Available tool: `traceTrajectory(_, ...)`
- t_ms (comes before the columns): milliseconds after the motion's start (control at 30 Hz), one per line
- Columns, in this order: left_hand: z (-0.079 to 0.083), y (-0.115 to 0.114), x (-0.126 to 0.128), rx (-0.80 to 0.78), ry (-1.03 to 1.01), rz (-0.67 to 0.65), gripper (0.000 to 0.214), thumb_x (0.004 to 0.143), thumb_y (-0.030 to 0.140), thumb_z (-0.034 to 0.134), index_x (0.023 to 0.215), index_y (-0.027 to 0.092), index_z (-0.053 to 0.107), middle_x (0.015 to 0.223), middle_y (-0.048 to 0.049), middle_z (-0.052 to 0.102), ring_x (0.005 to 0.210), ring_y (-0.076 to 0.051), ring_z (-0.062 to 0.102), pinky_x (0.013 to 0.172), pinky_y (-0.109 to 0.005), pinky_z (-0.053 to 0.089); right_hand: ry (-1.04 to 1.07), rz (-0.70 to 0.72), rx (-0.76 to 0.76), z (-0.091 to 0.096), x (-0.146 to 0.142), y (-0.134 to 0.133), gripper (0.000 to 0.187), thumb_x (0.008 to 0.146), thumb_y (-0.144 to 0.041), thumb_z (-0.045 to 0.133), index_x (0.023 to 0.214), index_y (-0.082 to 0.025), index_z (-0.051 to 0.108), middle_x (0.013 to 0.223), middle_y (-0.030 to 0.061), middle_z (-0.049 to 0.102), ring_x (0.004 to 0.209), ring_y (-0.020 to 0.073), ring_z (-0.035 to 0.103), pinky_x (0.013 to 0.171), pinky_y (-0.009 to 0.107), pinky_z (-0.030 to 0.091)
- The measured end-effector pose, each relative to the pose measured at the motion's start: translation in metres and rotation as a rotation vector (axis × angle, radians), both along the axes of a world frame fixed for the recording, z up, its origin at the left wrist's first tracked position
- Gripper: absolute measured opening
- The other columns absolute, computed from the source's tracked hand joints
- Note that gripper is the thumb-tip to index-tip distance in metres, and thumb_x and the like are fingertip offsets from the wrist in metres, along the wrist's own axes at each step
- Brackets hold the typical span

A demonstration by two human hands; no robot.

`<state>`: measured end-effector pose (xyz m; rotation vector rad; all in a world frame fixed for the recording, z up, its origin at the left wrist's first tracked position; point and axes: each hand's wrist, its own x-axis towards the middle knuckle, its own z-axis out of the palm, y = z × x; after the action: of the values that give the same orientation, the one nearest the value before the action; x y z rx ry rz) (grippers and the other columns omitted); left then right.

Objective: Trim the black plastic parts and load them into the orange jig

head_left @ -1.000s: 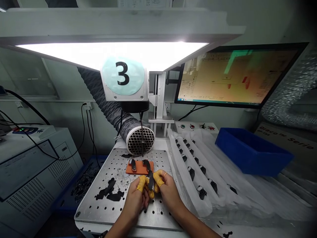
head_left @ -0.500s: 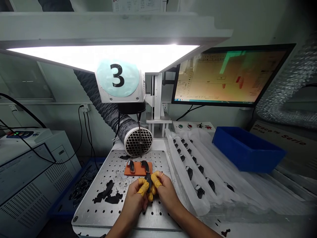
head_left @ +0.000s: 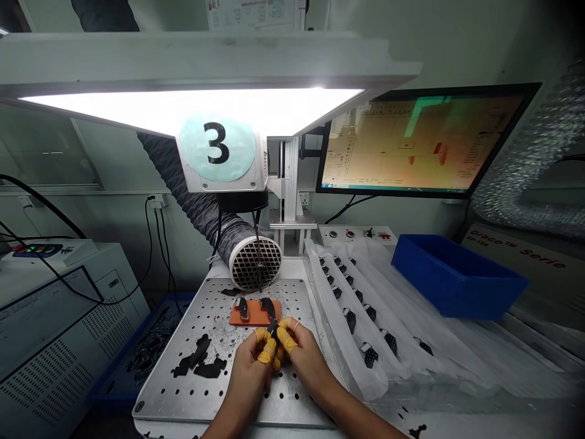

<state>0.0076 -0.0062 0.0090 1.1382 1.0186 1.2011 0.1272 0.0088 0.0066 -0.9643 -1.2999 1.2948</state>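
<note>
Yellow finger cots cover several fingertips of both my hands. My left hand [head_left: 250,361] and my right hand [head_left: 302,353] meet in a pinch around a small black piece [head_left: 273,328], mostly hidden by the fingers. They are just in front of an orange fixture block [head_left: 256,313] on the perforated metal plate [head_left: 247,399]. On the block's left side sits a small black part with a pale face [head_left: 242,308]. A curved black part [head_left: 268,306] stands on its right side, right behind the held piece; whether the two touch I cannot tell.
Torn black scraps [head_left: 201,360] lie left of my hands. A round grilled duct mouth [head_left: 256,263] stands behind the block, under a machine head marked 3 [head_left: 219,152]. To the right are white film rows holding black mesh parts [head_left: 350,320] and a blue bin [head_left: 457,280].
My fingers have closed further over the black piece, so less of it shows. My left hand's fingers have shifted slightly. The view has tipped a little; the block and scraps stay in place.
</note>
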Motion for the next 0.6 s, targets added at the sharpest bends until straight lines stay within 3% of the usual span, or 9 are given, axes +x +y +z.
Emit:
traceTrajectory(333,-0.0081,0.0021,-0.0007,0.018,0.080,0.003,0.007,0.074,0.020,0.051,0.071,0.015,0.055,0.055,0.0040,0.052,0.038,-0.004,0.035,0.035,-0.015,0.024,-0.062,-0.017,0.022,-0.0057,0.0001,0.0021,0.021,0.086,-0.036,0.051,0.075,-0.020,0.046,0.062,-0.0023,0.053,0.052,0.0141,0.053,0.047,0.024,0.039)
traceTrajectory(600,-0.0035,0.0010,0.0009,0.002,0.065,-0.008,0.003,0.068,0.016,0.050,0.067,0.016,0.053,0.054,0.0044,0.052,0.037,-0.004,0.034,0.035,-0.015,0.023,-0.089,-0.018,0.018,-0.0043,0.0017,0.0023,0.020,0.083,-0.036,0.051,0.073,-0.020,0.045,0.059,-0.0032,0.051,0.049,0.0136,0.051,0.045,0.023,0.040)
